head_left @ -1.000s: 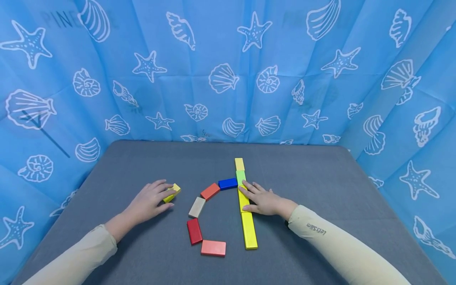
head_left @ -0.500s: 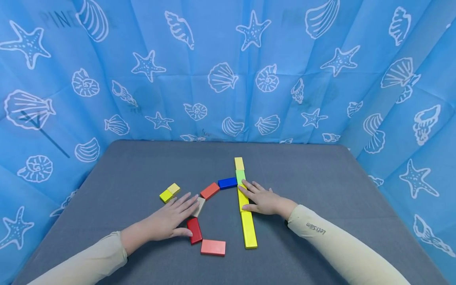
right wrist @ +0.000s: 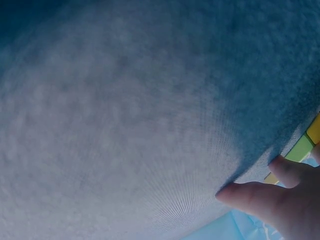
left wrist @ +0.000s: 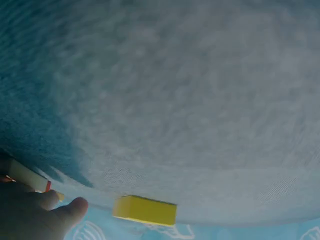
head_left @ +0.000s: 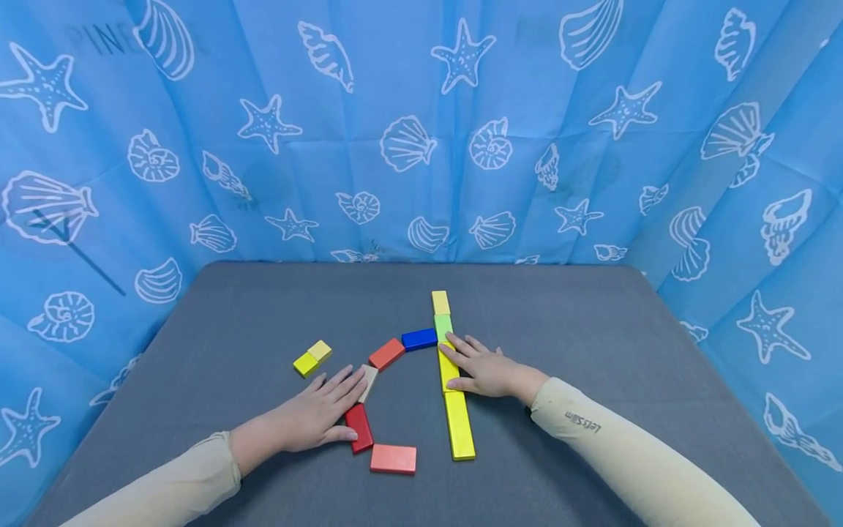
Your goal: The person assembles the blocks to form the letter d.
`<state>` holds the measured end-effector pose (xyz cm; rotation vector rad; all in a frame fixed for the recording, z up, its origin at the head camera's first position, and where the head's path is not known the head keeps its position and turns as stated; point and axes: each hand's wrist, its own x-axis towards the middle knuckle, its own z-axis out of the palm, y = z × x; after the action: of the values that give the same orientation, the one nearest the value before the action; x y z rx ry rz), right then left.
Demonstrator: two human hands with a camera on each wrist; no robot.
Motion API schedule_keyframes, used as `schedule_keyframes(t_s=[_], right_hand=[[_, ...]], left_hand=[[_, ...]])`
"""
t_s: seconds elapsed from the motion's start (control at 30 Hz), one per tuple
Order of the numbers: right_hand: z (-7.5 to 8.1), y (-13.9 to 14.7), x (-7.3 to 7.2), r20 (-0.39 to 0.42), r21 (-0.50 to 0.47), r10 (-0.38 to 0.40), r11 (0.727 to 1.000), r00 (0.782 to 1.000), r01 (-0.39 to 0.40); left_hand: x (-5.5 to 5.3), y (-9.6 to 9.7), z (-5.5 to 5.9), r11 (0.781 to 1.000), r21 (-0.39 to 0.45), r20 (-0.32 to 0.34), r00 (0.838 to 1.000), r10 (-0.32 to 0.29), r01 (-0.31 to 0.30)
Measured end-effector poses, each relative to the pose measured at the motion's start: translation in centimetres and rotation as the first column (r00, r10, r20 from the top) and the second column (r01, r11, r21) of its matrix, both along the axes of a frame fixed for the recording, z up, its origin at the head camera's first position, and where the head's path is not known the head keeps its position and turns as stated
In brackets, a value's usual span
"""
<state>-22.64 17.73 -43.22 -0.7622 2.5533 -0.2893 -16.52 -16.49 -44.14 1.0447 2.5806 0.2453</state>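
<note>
Coloured blocks lie on the grey table in a shape with a straight side and a curve. My left hand (head_left: 315, 416) is spread flat, fingertips over the beige block (head_left: 367, 383) and thumb at the red block (head_left: 358, 429). My right hand (head_left: 487, 369) lies with outstretched fingers on a yellow block (head_left: 448, 375) of the straight row. Beyond that sit a green block (head_left: 443, 327) and a pale yellow block (head_left: 440, 301); nearer is a long yellow block (head_left: 459, 426). A blue block (head_left: 419, 339), an orange block (head_left: 387, 354) and a pink block (head_left: 393, 460) belong to the curve.
A small two-tone yellow block (head_left: 312, 359) lies apart, left of the curve; its yellow side (left wrist: 145, 210) shows in the left wrist view. The grey table (head_left: 560, 315) ends at a blue shell-patterned curtain (head_left: 421, 190).
My left hand has let go of the two-tone yellow block, leaving it on the table, and moved right and nearer onto the beige and red blocks. The right hand stays in place.
</note>
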Motion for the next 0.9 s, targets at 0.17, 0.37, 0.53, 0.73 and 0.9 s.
schedule_keyframes(t_s=[0.17,0.37,0.53,0.73,0.9], right_hand=[[0.0,-0.1,0.0,0.002,0.004,-0.007,1.0,1.0,0.007],[-0.1,-0.2,0.0,-0.004,0.009,-0.009,1.0,1.0,0.009],[-0.1,-0.1,-0.1,-0.001,0.01,-0.01,1.0,1.0,0.01],[-0.1,0.0,-0.1,-0.004,0.009,-0.011,1.0,1.0,0.011],[-0.1,0.0,0.0,-0.003,0.007,-0.003,1.0,1.0,0.003]], left_hand=[[0.2,0.5,-0.1,0.999,-0.021,0.022,0.999,0.026,-0.026],[0.4,0.8,-0.1,0.998,-0.033,0.012,0.999,0.046,-0.045],[0.6,0.9,-0.2,0.998,-0.031,0.014,0.999,0.051,-0.051],[0.6,1.0,-0.4,0.999,-0.007,0.006,0.999,0.051,-0.051],[1.1,0.4,-0.2,0.999,0.02,-0.075,0.996,0.045,-0.044]])
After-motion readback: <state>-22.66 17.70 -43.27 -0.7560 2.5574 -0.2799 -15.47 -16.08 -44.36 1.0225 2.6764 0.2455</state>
